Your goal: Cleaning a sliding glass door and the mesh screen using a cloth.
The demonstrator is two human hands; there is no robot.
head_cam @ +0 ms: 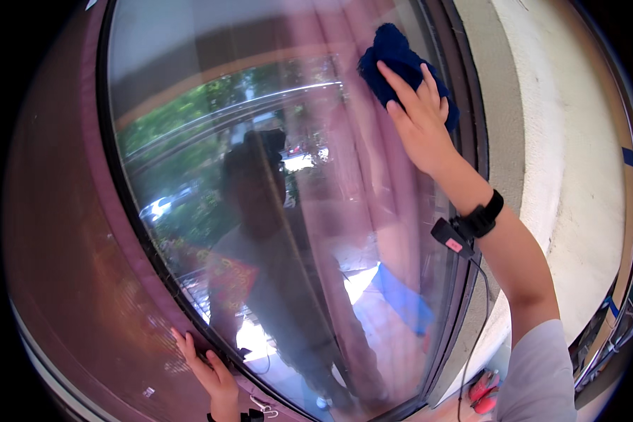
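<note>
My right hand (419, 118) presses a dark blue cloth (390, 53) against the upper right of a large glass pane (316, 211), close to its dark frame. The fingers are spread over the bunched cloth. A black strap with a small wired device (453, 237) is around the right wrist. Low on the left, my left hand (208, 369) rests with fingers apart against the reddish-brown panel (111, 316) beside the frame, holding nothing. Pink curtains (358, 158) hang behind the glass, which also reflects a person, trees and a blue shape.
A dark window frame (469, 132) borders a cream wall (559, 132) on the right. A white hook (264, 406) is near the left hand. Red items (484, 393) lie at the lower right. A cable (480, 316) hangs from the wrist device.
</note>
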